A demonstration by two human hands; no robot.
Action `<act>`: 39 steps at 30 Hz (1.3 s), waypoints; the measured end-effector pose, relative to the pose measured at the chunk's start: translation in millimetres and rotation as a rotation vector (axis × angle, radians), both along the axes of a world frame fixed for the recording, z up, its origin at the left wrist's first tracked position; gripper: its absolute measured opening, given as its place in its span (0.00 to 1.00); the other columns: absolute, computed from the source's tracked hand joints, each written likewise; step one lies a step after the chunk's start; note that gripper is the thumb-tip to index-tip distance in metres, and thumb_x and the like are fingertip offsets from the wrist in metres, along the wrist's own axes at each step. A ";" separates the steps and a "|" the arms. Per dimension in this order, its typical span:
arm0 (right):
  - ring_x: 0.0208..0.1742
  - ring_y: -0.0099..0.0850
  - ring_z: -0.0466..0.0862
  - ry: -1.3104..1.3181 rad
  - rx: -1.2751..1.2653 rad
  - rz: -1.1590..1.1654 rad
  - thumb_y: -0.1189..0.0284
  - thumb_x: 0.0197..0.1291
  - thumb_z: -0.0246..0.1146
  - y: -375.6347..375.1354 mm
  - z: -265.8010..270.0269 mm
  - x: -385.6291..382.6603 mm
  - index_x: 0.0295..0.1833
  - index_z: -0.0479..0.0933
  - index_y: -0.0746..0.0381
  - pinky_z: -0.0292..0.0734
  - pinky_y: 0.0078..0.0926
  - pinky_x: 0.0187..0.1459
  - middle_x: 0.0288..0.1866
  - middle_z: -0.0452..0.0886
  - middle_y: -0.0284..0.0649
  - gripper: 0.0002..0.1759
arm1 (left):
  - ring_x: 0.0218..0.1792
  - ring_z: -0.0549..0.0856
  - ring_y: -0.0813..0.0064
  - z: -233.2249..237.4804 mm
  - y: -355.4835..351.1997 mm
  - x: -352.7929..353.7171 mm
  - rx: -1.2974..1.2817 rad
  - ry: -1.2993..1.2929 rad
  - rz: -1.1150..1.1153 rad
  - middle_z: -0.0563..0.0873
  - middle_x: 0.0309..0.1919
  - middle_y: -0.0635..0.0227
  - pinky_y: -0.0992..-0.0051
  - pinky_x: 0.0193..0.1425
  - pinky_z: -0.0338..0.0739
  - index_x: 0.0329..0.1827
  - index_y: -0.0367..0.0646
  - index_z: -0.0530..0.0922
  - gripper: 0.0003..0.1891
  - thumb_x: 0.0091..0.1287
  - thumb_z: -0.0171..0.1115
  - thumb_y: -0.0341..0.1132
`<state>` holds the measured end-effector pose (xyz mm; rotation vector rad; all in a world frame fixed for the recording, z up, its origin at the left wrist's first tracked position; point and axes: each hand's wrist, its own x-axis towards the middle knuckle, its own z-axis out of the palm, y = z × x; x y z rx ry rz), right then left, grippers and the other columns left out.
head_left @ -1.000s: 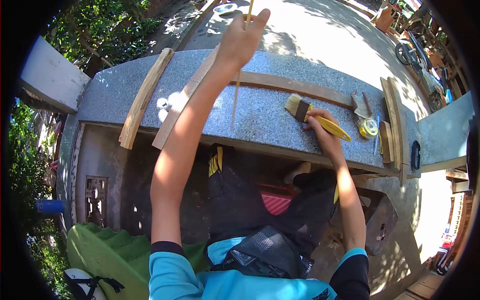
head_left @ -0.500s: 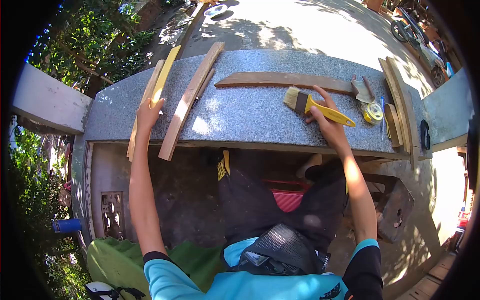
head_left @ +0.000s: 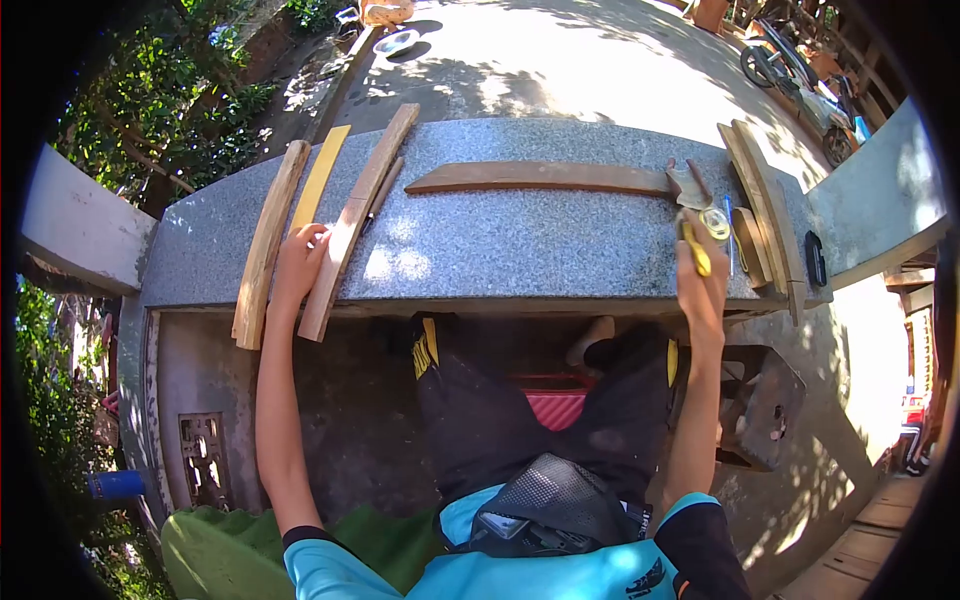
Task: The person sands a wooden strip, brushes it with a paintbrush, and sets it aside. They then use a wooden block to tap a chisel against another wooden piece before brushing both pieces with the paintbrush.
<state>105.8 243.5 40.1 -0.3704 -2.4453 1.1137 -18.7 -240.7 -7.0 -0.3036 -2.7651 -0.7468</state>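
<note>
My left hand (head_left: 302, 256) is closed at the near end of a flat yellow strip (head_left: 322, 178), which lies on the granite table (head_left: 500, 245). Wooden pieces lie either side of it: a rough one (head_left: 270, 245) to the left and a longer plank (head_left: 358, 215) to the right. At the table's right part, my right hand (head_left: 704, 262) is wrapped round the yellow brush (head_left: 696, 248); the bristles are mostly hidden. Just beyond that hand are a yellow tape measure (head_left: 714, 222) and a hand tool with a wide metal part (head_left: 688, 184).
A long dark board (head_left: 540, 176) lies across the table's far part. Several wooden pieces (head_left: 765, 210), a blue pen (head_left: 729, 235) and a black object (head_left: 816, 258) are at the right end. A blue cylinder (head_left: 116, 485) is at far left.
My right hand has carried the brush rightward, next to the tape measure, and turned it. My left hand has shifted nearer the plank, with the yellow strip now lower on the table. The view has shifted slightly.
</note>
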 end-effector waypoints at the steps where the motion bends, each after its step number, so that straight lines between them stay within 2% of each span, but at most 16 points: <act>1: 0.45 0.48 0.79 -0.076 0.096 0.106 0.81 0.52 0.54 -4.8 -16.5 -6.0 0.55 0.72 0.66 0.73 0.35 0.47 0.44 0.77 0.57 0.22 | 0.28 0.79 0.62 14.4 9.2 8.9 -0.021 -0.097 0.032 0.78 0.24 0.56 0.68 0.32 0.71 0.38 0.37 0.77 0.07 0.61 0.59 0.30; 3: 0.48 0.52 0.76 0.031 0.416 0.432 0.81 0.44 0.61 -31.0 -31.4 -6.5 0.53 0.72 0.66 0.72 0.41 0.48 0.45 0.77 0.54 0.25 | 0.27 0.78 0.62 4.0 2.3 7.0 -0.060 -0.055 -0.004 0.77 0.24 0.56 0.68 0.31 0.70 0.36 0.36 0.76 0.05 0.61 0.58 0.28; 4: 0.50 0.50 0.77 0.064 0.264 0.546 0.73 0.58 0.59 -50.8 -23.8 -4.5 0.52 0.74 0.65 0.71 0.37 0.51 0.46 0.78 0.53 0.16 | 0.27 0.78 0.62 -0.2 -1.4 3.7 -0.078 -0.031 -0.021 0.77 0.24 0.56 0.68 0.31 0.69 0.34 0.35 0.75 0.04 0.61 0.58 0.27; 6: 0.50 0.49 0.76 -0.224 -0.327 0.849 0.73 0.56 0.60 -69.1 4.3 -8.1 0.53 0.73 0.64 0.72 0.36 0.49 0.46 0.78 0.48 0.18 | 0.27 0.77 0.62 -2.4 -0.5 4.6 -0.076 0.055 -0.091 0.77 0.23 0.56 0.67 0.30 0.68 0.32 0.35 0.74 0.04 0.61 0.57 0.27; 8: 0.53 0.47 0.78 -0.144 -0.412 0.652 0.73 0.58 0.57 -76.4 25.0 -10.9 0.51 0.76 0.62 0.71 0.35 0.52 0.49 0.78 0.52 0.15 | 0.26 0.77 0.61 -0.5 -3.6 5.8 -0.109 0.108 -0.130 0.77 0.23 0.56 0.67 0.30 0.68 0.31 0.34 0.73 0.04 0.61 0.57 0.26; 11: 0.50 0.48 0.78 0.255 0.370 0.223 0.73 0.54 0.58 -61.5 -28.4 -51.9 0.49 0.77 0.62 0.72 0.35 0.50 0.46 0.79 0.52 0.15 | 0.26 0.77 0.61 3.7 -5.7 11.1 -0.159 0.076 -0.119 0.76 0.23 0.55 0.68 0.30 0.69 0.31 0.34 0.73 0.04 0.61 0.57 0.25; 15: 0.45 0.39 0.80 0.015 -0.230 0.966 0.70 0.57 0.60 -76.9 -19.4 -44.3 0.43 0.78 0.62 0.72 0.34 0.47 0.41 0.79 0.45 0.10 | 0.24 0.76 0.74 6.0 -17.8 7.4 0.016 -0.081 -0.148 0.77 0.22 0.64 0.75 0.28 0.69 0.33 0.35 0.75 0.02 0.59 0.59 0.24; 18: 0.45 0.38 0.80 -0.078 -0.482 0.752 0.67 0.59 0.60 -83.5 -1.0 -41.4 0.42 0.78 0.63 0.71 0.33 0.46 0.40 0.80 0.46 0.11 | 0.25 0.77 0.82 8.1 -32.0 13.6 0.158 -0.288 -0.136 0.78 0.23 0.71 0.80 0.30 0.71 0.36 0.36 0.77 0.05 0.56 0.61 0.23; 20: 0.45 0.44 0.79 0.396 0.084 0.480 0.72 0.59 0.58 -73.2 -19.6 -57.8 0.43 0.77 0.62 0.72 0.32 0.46 0.42 0.79 0.48 0.08 | 0.28 0.78 0.84 14.1 -38.8 19.8 0.130 -0.352 -0.121 0.80 0.25 0.74 0.81 0.34 0.72 0.38 0.37 0.78 0.07 0.56 0.62 0.24; 25: 0.42 0.32 0.81 -0.130 -0.427 1.123 0.71 0.60 0.59 -76.5 -14.4 -39.1 0.47 0.77 0.61 0.74 0.31 0.43 0.42 0.81 0.38 0.11 | 0.35 0.77 0.85 53.6 -1.5 49.0 0.784 -0.297 -0.043 0.76 0.30 0.75 0.84 0.40 0.71 0.43 0.35 0.78 0.09 0.59 0.61 0.22; 26: 0.43 0.26 0.80 -0.294 -0.615 1.050 0.71 0.61 0.59 -69.0 -5.2 -36.9 0.47 0.77 0.61 0.74 0.30 0.43 0.42 0.82 0.34 0.10 | 0.35 0.77 0.85 64.2 13.9 60.5 0.736 -0.339 -0.134 0.76 0.30 0.75 0.84 0.40 0.72 0.43 0.35 0.78 0.10 0.59 0.61 0.21; 30: 0.45 0.38 0.81 0.236 -0.026 0.447 0.77 0.57 0.60 -20.2 -6.3 -54.5 0.47 0.77 0.61 0.74 0.30 0.44 0.43 0.81 0.41 0.11 | 0.39 0.77 0.84 76.1 91.4 87.8 0.555 -0.529 -0.502 0.77 0.37 0.72 0.82 0.44 0.74 0.46 0.35 0.77 0.12 0.59 0.61 0.21; 32: 0.49 0.36 0.79 0.140 0.111 0.652 0.76 0.58 0.60 -12.8 -24.2 -36.7 0.46 0.77 0.63 0.72 0.29 0.50 0.46 0.80 0.43 0.10 | 0.45 0.79 0.75 67.5 127.0 92.9 0.582 -0.628 -0.629 0.77 0.44 0.66 0.76 0.47 0.75 0.49 0.38 0.76 0.15 0.58 0.63 0.25; 35: 0.51 0.37 0.79 0.023 -0.005 0.961 0.76 0.57 0.61 -19.3 -16.6 6.2 0.45 0.77 0.62 0.71 0.30 0.53 0.46 0.81 0.44 0.10 | 0.50 0.78 0.63 64.5 159.1 76.7 0.052 -0.172 -0.749 0.76 0.49 0.61 0.67 0.52 0.73 0.53 0.41 0.74 0.21 0.56 0.66 0.33; 37: 0.52 0.37 0.79 -0.031 -0.305 0.870 0.81 0.55 0.59 -6.9 2.6 26.8 0.44 0.77 0.62 0.72 0.30 0.52 0.47 0.81 0.44 0.10 | 0.58 0.70 0.53 41.8 155.4 42.6 -0.184 -0.013 -0.565 0.73 0.55 0.55 0.59 0.61 0.63 0.57 0.43 0.72 0.26 0.57 0.65 0.43; 39: 0.53 0.33 0.78 0.097 0.064 0.469 0.80 0.56 0.59 15.7 6.2 28.9 0.44 0.77 0.63 0.72 0.29 0.53 0.48 0.80 0.44 0.09 | 0.64 0.64 0.52 9.5 157.6 30.4 -0.323 0.052 -0.385 0.69 0.60 0.53 0.56 0.66 0.56 0.60 0.44 0.71 0.27 0.61 0.60 0.48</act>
